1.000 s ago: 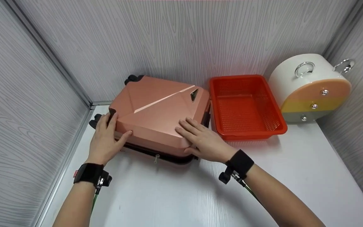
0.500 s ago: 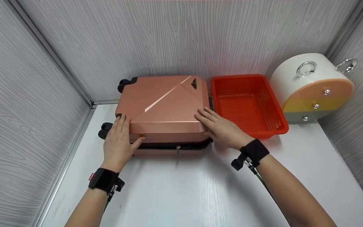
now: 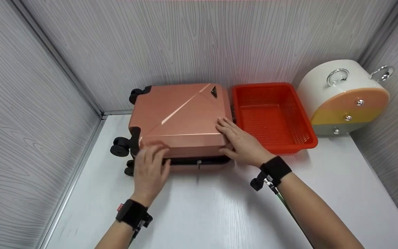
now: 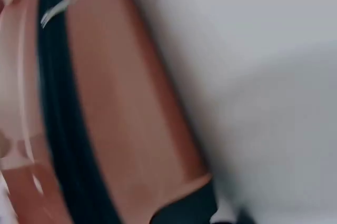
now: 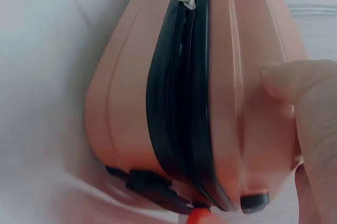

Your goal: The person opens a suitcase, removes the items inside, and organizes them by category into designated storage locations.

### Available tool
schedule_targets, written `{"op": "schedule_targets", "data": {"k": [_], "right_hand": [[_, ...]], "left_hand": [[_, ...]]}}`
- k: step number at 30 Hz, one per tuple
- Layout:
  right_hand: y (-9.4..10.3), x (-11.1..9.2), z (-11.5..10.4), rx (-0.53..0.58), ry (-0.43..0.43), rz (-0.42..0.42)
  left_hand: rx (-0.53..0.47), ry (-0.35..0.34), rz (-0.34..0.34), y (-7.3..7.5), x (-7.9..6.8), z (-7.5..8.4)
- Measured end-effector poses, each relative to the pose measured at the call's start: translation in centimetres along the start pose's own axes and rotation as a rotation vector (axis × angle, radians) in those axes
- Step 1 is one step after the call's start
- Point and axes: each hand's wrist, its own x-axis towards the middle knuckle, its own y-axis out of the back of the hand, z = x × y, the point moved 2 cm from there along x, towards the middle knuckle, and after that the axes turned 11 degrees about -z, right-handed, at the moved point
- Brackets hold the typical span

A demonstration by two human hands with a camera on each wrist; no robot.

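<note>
A rose-pink hard-shell suitcase (image 3: 185, 110) lies flat on the white table, its black wheels (image 3: 120, 146) pointing left. Along its front side runs a black zipper band (image 5: 179, 77), with a metal zipper pull (image 3: 199, 163) hanging from it. My left hand (image 3: 149, 173) is at the front left corner, blurred, its fingers loosely bent near the shell; whether they touch it cannot be made out. On the front right corner rests my right hand (image 3: 242, 143), fingers laid over the top and thumb (image 5: 284, 79) against the side.
Right beside the suitcase stands a red plastic basket (image 3: 309, 140). Farther right is a white rounded box (image 3: 327, 74) with striped drawers and metal ring handles. Grey wood-grain walls (image 3: 185, 41) enclose the back and sides of the table (image 3: 202, 211).
The suitcase has turned from a slant to lie parallel with the back wall. My left hand has left the wheel corner, moving right and toward me. My right hand moved right with the suitcase.
</note>
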Motion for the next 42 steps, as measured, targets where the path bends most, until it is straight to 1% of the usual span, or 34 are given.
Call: {"op": "schedule_targets", "data": {"k": [1, 2, 3, 4, 5, 6, 7, 8, 9, 10, 11, 12, 14, 15, 17, 20, 23, 25, 28, 30, 35, 42], "right_hand": [[-0.1, 0.1, -0.1, 0.007, -0.003, 0.006], [-0.2, 0.1, -0.1, 0.014, -0.010, 0.012], [-0.3, 0.2, -0.2, 0.020, -0.017, 0.021], [-0.4, 0.2, -0.2, 0.026, -0.025, 0.030], [-0.5, 0.2, -0.3, 0.028, -0.033, 0.032], [-0.5, 0.2, -0.4, 0.029, -0.039, 0.038], [-0.5, 0.3, -0.4, 0.030, -0.045, 0.041], [-0.5, 0.3, -0.5, 0.029, -0.049, 0.044], [-0.5, 0.3, -0.5, 0.031, -0.051, 0.045], [-0.5, 0.3, -0.5, 0.032, -0.051, 0.046], [-0.5, 0.3, -0.5, 0.032, -0.051, 0.046], [-0.5, 0.3, -0.6, 0.033, -0.048, 0.050], [-0.7, 0.3, -0.6, 0.030, -0.039, 0.060], [-0.8, 0.3, -0.5, 0.026, -0.032, 0.066], [-1.0, 0.3, -0.5, 0.002, -0.010, 0.081], [-1.3, 0.3, -0.5, -0.037, 0.029, 0.113], [-1.5, 0.3, -0.5, -0.048, 0.045, 0.152], [-1.6, 0.4, -0.5, -0.041, 0.042, 0.169], [-1.7, 0.4, -0.4, -0.029, 0.024, 0.177], [-1.7, 0.4, -0.4, -0.026, 0.011, 0.173], [-1.8, 0.3, -0.3, -0.023, -0.007, 0.163], [-1.8, 0.4, -0.4, -0.021, 0.000, 0.165]], "left_hand": [[-0.030, -0.014, -0.014, -0.7, -0.5, 1.0], [-0.091, -0.004, -0.061, -1.4, -1.0, 2.0], [-0.173, 0.031, -0.136, -2.2, -1.4, 2.9], [-0.274, 0.088, -0.217, -3.0, -1.7, 3.7], [-0.388, 0.166, -0.296, -3.8, -2.0, 4.3], [-0.506, 0.254, -0.360, -4.5, -2.0, 4.8], [-0.630, 0.349, -0.410, -5.1, -1.9, 5.2], [-0.764, 0.435, -0.442, -5.7, -1.8, 5.5], [-0.887, 0.506, -0.454, -6.1, -1.7, 5.8], [-0.989, 0.563, -0.453, -6.5, -1.5, 6.0], [-1.071, 0.603, -0.445, -6.8, -1.2, 6.1], [-1.140, 0.632, -0.431, -7.0, -1.0, 6.2], [-1.226, 0.663, -0.408, -7.3, -0.9, 6.2], [-1.239, 0.667, -0.397, -7.4, -0.9, 6.2], [-1.235, 0.664, -0.372, -7.4, -0.9, 6.1], [-1.212, 0.654, -0.350, -7.2, -1.1, 5.9], [-1.149, 0.635, -0.342, -6.9, -1.2, 5.5], [-1.093, 0.606, -0.338, -6.6, -1.3, 5.2], [-1.009, 0.569, -0.331, -6.2, -1.4, 4.6], [-0.961, 0.561, -0.324, -5.8, -1.6, 4.1], [-0.888, 0.586, -0.283, -5.0, -2.5, 2.1], [-0.843, 0.656, -0.227, -3.5, -3.9, -1.2]]}}
